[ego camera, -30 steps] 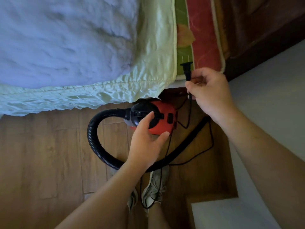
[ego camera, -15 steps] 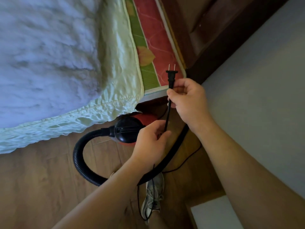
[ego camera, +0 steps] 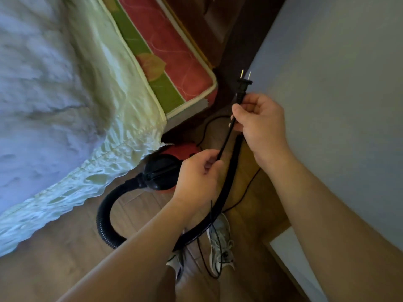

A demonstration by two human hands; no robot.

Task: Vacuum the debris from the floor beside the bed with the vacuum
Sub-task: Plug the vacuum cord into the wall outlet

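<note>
A small red and black vacuum [ego camera: 162, 171] sits on the wooden floor [ego camera: 54, 247] at the bed's corner, its ribbed black hose [ego camera: 104, 216] looping left and back under my arms. My right hand [ego camera: 261, 125] grips the black power cord just below the two-pin plug [ego camera: 243, 82], which points up near the wall. My left hand [ego camera: 198, 179] pinches the same cord [ego camera: 225, 138] lower down, in front of the vacuum's red body. The cord runs taut between both hands. No debris is visible on the floor.
The bed with a pale green frilled cover [ego camera: 122, 110] and a red and green mattress [ego camera: 174, 68] fills the upper left. A grey wall [ego camera: 338, 94] runs along the right. Slack cord [ego camera: 248, 192] lies on the floor. My white shoes [ego camera: 220, 243] stand below.
My left hand has left the vacuum's body and taken hold of the cord. My right hand has lifted the plug up and to the right, toward the wall. The view has swung left.
</note>
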